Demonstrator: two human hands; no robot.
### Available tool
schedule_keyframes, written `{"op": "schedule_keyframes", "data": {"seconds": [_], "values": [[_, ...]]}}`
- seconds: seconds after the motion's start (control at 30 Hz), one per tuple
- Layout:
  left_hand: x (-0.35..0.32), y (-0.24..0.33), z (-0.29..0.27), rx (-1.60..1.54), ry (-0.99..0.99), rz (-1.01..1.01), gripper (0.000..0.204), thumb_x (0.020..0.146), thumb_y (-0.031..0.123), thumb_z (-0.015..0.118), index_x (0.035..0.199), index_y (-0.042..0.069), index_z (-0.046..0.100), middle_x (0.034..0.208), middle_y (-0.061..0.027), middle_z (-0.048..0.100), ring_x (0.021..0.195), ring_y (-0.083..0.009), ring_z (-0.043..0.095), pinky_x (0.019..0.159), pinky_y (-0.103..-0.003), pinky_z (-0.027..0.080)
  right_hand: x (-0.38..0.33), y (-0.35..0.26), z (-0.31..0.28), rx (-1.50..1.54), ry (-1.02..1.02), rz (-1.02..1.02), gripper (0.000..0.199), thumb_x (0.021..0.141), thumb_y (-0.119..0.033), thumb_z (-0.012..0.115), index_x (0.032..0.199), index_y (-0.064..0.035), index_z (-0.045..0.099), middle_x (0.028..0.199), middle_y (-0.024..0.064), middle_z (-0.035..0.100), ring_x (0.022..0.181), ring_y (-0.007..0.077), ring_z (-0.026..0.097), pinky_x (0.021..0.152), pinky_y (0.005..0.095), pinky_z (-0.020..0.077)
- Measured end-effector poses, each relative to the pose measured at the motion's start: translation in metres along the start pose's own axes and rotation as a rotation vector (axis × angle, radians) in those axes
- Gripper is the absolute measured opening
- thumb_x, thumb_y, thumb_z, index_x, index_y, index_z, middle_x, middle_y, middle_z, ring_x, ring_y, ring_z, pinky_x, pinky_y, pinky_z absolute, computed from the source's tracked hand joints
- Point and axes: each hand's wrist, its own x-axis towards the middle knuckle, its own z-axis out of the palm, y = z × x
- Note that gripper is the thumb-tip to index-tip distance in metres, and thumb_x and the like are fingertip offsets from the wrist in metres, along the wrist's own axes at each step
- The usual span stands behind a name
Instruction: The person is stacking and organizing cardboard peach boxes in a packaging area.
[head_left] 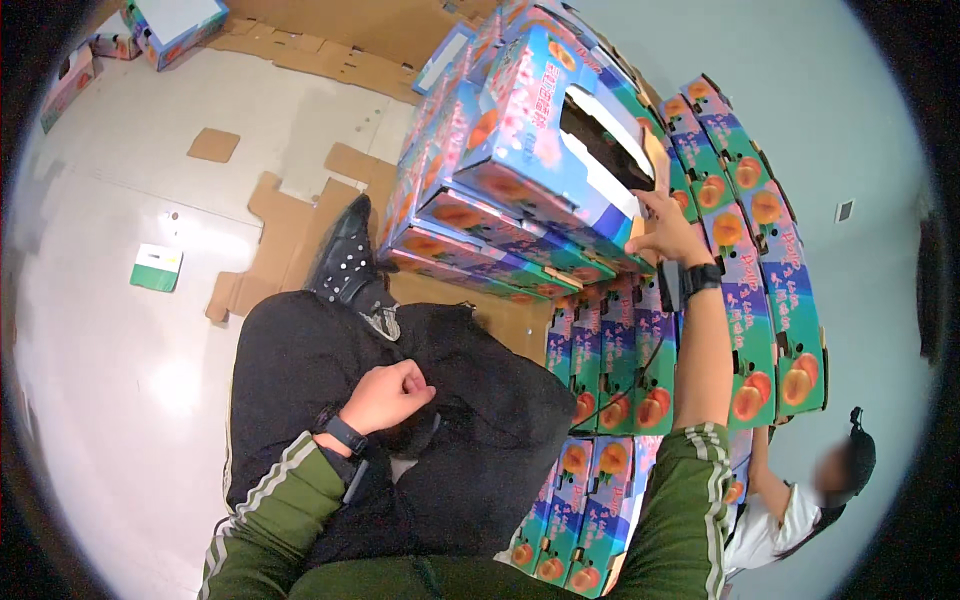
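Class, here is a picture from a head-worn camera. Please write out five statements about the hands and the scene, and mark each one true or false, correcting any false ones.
1. The right hand is at the edge of an opened box. True.
2. The left hand is on that box too. False: the left hand is loosely curled over the black trousers.
3. A green-and-white card lies on the floor. True.
4. The visible shoe is plain white. False: the shoe is black with pale dots.
5. Another person appears at lower right. True.
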Motion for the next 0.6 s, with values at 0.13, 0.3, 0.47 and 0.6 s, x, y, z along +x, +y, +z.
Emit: {"op": "schedule_keyframes", "data": {"seconds": [0.13, 0.3, 0.47, 0.6], "values": [[-0.003, -0.008, 0.001, -0.042, -0.047, -0.034, 0.023, 0.086, 0.023, 0.071, 0.083, 0.004, 0.06, 0.067, -0.0022, 0.062, 0.057, -0.0116, 0.06, 0.053, -0.028, 0.048, -0.046, -0.046, 0.024, -0.51, 0.355, -0.102, 0.082, 0.037, -0.047, 0.092, 0.094, 0.0007, 0.057, 0.096, 0.0193, 0.057, 0.095, 0.0383, 0.054, 0.083, 0.0449, 0.0468], [-0.003, -0.009, 0.002, -0.063, -0.052, -0.014, 0.024, 0.084, 0.025, 0.071, 0.083, 0.003, 0.061, 0.067, -0.0038, 0.063, 0.059, -0.0145, 0.062, 0.056, -0.029, 0.048, -0.114, -0.064, 0.097, -0.355, 0.207, 0.056, 0.059, 0.061, -0.04, 0.085, 0.103, -0.0047, 0.064, 0.1, 0.0163, 0.064, 0.093, 0.0361, 0.061, 0.083, 0.0457, 0.0488], [0.001, -0.066, 0.006, 0.358, 0.224, 0.568, 0.046, 0.087, 0.033, 0.071, 0.119, 0.005, 0.054, 0.11, -0.0072, 0.063, 0.095, -0.0169, 0.063, 0.084, -0.035, 0.053, -0.194, -0.091, 0.177, -0.29, 0.408, -0.057, 0.046, 0.07, -0.03, 0.081, 0.106, -0.0065, 0.065, 0.097, 0.0152, 0.067, 0.089, 0.0342, 0.065, 0.079, 0.0445, 0.0518], [-0.03, -0.007, -0.007, -0.788, -0.056, 0.22, 0.054, 0.082, 0.037, 0.074, 0.121, 0.005, 0.053, 0.112, -0.0076, 0.062, 0.098, -0.0176, 0.063, 0.086, -0.035, 0.052, -0.261, -0.117, 0.18, -0.173, 0.466, 0.037, 0.045, 0.072, -0.027, 0.079, 0.108, -0.006, 0.065, 0.099, 0.0154, 0.068, 0.089, 0.034, 0.066, 0.078, 0.0438, 0.0521]]}}
